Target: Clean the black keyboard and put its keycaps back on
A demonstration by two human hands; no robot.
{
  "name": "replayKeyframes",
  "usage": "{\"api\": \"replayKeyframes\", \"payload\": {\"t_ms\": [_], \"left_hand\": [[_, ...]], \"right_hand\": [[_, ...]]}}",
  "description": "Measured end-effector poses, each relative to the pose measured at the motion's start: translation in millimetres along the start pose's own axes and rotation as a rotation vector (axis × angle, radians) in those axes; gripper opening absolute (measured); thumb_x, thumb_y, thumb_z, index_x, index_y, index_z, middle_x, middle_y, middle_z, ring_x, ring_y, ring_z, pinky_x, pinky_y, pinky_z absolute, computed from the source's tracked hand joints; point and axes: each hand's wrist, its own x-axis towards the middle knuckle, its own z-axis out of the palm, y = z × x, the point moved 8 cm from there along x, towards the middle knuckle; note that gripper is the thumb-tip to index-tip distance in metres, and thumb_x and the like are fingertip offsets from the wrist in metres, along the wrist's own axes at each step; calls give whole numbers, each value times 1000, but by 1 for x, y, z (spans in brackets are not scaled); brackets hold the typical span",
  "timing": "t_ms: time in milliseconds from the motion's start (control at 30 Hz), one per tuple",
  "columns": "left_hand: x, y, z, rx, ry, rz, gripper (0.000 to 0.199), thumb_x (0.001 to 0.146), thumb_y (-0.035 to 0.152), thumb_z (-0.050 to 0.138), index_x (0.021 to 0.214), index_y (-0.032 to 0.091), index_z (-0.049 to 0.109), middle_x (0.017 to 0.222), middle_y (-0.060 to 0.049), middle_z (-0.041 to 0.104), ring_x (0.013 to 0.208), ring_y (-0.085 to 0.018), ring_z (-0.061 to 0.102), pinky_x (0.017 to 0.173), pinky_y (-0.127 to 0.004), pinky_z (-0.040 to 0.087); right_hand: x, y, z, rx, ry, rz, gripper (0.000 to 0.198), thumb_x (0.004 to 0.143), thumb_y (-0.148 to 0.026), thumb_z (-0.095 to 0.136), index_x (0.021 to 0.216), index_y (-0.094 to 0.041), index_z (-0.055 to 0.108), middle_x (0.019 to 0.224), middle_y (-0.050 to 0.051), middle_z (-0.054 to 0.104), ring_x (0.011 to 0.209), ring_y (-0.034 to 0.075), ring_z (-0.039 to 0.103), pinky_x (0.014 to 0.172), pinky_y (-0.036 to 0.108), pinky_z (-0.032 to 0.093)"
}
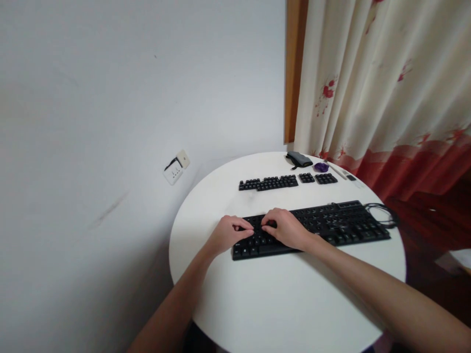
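Note:
A black computer keyboard (331, 220) lies on the round white table (294, 294), its front row fitted with keycaps at the left end. Farther back and on the right, much of it shows small bare key sockets. My left hand (228, 233) is over the keyboard's left end, thumb and forefinger pinched close together at the keys. Just right of it, my right hand (287, 228) bends over the same part, its thumb and forefinger also drawn together. Whatever is between the fingertips of either hand is too small to make out.
Behind the keyboard sit loose black keycaps (277, 183) in grouped rows. A grey pouch (300, 159), a purple item (321, 167) and a thin pale stick (336, 170) lie at the back. The coiled cable (386, 213) is at right. A wall (110, 122) borders the left.

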Motion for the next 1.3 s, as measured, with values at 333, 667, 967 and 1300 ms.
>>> {"api": "replayKeyframes", "payload": {"t_ms": [333, 667, 967, 1300], "left_hand": [[-4, 6, 6, -2, -36, 51, 8, 78, 24, 74, 80, 28, 80, 90, 0, 78, 87, -19, 68, 76, -29, 51], [-8, 25, 8, 123, -35, 233, 8, 81, 23, 73, 77, 29, 77, 90, 1, 77, 86, -19, 67, 87, -35, 47], [-10, 31, 10, 148, -53, 353, 8, 84, 21, 72, 76, 24, 75, 89, 1, 76, 82, -16, 66, 84, -33, 45], [-13, 35, 10, 153, -60, 379, 12, 83, 13, 66, 79, 22, 73, 90, 1, 76, 84, -16, 67, 89, -34, 46]], "right_hand": [[0, 1, 4, 2, -7, 11, 5, 84, -17, 71, 86, -20, 75, 85, 3, 73, 79, 18, 64, 75, 29, 45], [-1, 1, 11, 32, -45, 16, 6, 83, -18, 72, 86, -21, 76, 86, 3, 74, 81, 19, 66, 77, 29, 47], [-3, -1, 23, -12, -82, -47, 3, 84, -18, 73, 84, -21, 74, 88, 3, 74, 87, 20, 65, 82, 29, 46], [-7, -24, 25, -190, -141, -214, 9, 87, -12, 66, 83, -19, 70, 88, 4, 72, 89, 20, 60, 80, 30, 44]]}}
